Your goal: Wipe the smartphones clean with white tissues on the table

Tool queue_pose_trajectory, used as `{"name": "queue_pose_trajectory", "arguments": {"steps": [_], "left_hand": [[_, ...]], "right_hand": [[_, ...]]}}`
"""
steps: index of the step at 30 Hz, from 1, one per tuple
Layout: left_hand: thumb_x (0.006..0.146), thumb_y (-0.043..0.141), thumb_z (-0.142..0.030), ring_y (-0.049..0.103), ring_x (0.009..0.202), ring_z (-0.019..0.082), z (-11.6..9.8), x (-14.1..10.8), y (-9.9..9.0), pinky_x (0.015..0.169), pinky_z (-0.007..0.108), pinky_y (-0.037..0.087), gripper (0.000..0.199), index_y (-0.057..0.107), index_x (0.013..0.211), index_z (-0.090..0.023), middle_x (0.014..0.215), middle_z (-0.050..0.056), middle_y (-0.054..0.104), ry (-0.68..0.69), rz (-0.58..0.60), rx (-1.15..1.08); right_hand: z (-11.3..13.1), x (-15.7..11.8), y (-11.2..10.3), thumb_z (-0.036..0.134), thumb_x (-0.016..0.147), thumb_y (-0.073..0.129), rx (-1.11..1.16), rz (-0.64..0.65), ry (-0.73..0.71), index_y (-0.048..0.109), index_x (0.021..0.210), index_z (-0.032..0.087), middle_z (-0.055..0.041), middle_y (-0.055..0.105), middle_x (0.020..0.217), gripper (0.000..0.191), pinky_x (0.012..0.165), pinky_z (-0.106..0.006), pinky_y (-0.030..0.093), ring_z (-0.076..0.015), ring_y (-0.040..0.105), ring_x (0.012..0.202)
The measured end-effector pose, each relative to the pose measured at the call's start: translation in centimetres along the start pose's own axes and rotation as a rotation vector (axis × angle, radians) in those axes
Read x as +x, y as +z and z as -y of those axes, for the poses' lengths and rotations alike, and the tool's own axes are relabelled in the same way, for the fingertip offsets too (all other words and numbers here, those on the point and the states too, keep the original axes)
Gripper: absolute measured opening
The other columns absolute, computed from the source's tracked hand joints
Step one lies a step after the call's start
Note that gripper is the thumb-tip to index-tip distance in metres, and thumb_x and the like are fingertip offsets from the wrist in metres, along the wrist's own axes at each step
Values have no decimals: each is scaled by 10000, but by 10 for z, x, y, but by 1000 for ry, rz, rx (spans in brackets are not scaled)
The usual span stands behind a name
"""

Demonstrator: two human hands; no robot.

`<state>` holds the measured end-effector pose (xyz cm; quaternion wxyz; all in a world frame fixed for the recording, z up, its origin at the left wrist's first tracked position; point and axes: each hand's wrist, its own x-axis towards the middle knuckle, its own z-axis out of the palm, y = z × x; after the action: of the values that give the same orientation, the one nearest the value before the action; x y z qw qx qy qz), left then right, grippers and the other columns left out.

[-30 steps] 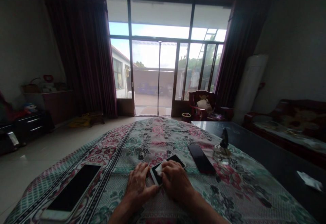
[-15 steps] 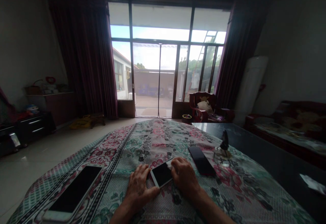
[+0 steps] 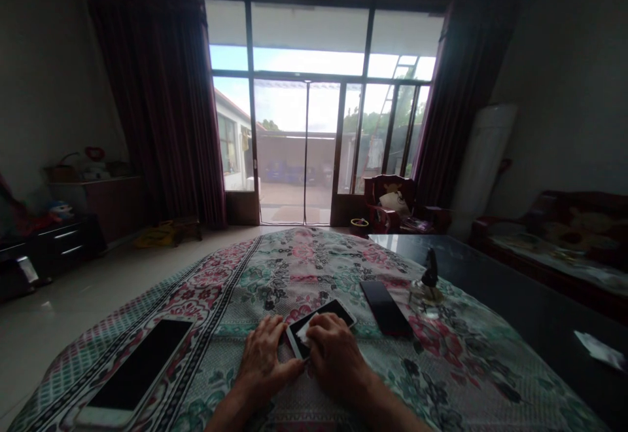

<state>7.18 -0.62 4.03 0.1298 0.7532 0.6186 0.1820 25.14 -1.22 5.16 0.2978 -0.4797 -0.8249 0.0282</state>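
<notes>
A white-edged smartphone [image 3: 339, 313] with a dark screen lies at a slant on the flowered tablecloth [image 3: 304, 255]. My left hand [image 3: 262, 357] rests at its left end, with the thumb and forefinger on either side of the near corner, holding it against the cloth. Over the screen, my right hand [image 3: 338, 353] is closed on a crumpled white tissue [image 3: 304, 334], pressed to the phone's left part. The right hand hides the phone's lower middle. Right of it lies a black phone [image 3: 385, 307]; a larger white phone [image 3: 137, 370] lies at the left.
A small dark figurine on a clear base [image 3: 430, 275] stands beyond the black phone. A dark glossy table [image 3: 471, 275] adjoins on the right, with a white paper piece [image 3: 599, 348] on it. A wooden armchair [image 3: 390, 203] stands near the glass doors [image 3: 299, 157].
My right hand has slid left and slightly nearer across the screen with the tissue, uncovering the phone's right end. My left hand stays at the left end.
</notes>
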Motion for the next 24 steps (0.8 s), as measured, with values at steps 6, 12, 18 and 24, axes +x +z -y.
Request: {"name": "queue_pose_trajectory", "arguments": {"steps": [6, 12, 18, 24], "left_hand": [[688, 560, -412, 290, 1403, 291, 0, 1, 2, 1137, 448, 238, 659, 540, 1295, -157, 1465, 100, 441, -8, -5, 11], [690, 577, -438, 279, 1408, 300, 1, 1, 1, 1135, 444, 244, 661, 544, 1292, -167, 1469, 99, 435, 9, -4, 12], [677, 596, -451, 276, 1409, 303, 3, 2, 1, 1135, 440, 237, 698, 534, 1304, -149, 1467, 110, 437, 14, 4, 16], [671, 607, -441, 263, 1414, 307, 2, 1, 0, 1136, 445, 228, 704, 536, 1301, -136, 1472, 117, 426, 15, 2, -15]], "right_hand": [[10, -4, 1, 131, 820, 530, 61, 47, -84, 636, 865, 220, -8, 619, 973, 145, 855, -295, 357, -166, 505, 951], [2, 1, 3, 114, 822, 509, 48, 26, -60, 641, 817, 209, -7, 629, 933, 163, 865, -281, 356, -155, 518, 944], [-24, 8, -4, 104, 805, 510, -11, -54, 78, 671, 843, 209, -26, 650, 963, 196, 890, -264, 374, -164, 547, 971], [-45, 11, -12, 111, 830, 486, -96, -105, 187, 669, 862, 204, -44, 663, 1004, 208, 922, -286, 378, -180, 569, 988]]}}
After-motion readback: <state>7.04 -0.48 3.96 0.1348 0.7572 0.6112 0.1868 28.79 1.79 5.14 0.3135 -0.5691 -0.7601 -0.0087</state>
